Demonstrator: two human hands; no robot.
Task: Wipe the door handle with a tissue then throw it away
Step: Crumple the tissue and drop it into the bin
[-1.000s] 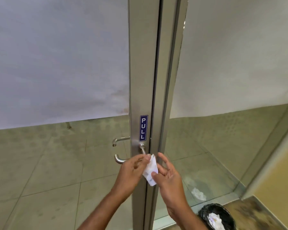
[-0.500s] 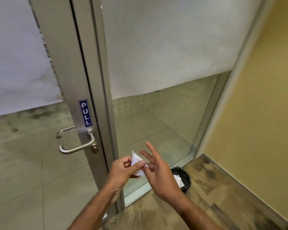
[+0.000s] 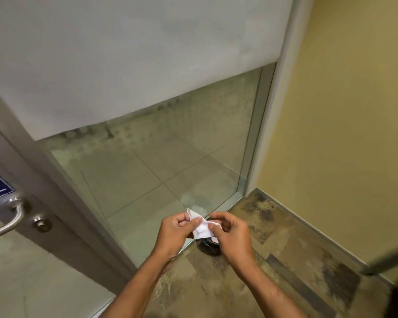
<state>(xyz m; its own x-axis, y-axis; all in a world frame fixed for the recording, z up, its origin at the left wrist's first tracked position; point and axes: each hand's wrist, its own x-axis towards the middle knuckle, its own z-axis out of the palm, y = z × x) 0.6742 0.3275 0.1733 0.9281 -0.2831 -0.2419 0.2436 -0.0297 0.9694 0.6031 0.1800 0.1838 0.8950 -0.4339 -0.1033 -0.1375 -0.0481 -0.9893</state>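
Head view looks down on two bare forearms reaching forward, both hands raised side by side. Left hand [image 3: 175, 230] pinches the white tissue [image 3: 201, 228] between thumb and curled fingers [image 3: 197, 222]; right hand [image 3: 233, 235] grips its other end with bent fingertips. A dark bin [image 3: 208, 245] sits on the floor directly below the fingers, mostly hidden. Far left of them, the metal door handle [image 3: 7, 216] projects from the door frame.

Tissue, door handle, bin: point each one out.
tissue [image 3: 201, 229], head view, its crumpled middle between both hands.
door handle [image 3: 8, 222], head view, its bent steel bar.
bin [image 3: 208, 245], head view, dark rim below the hands.
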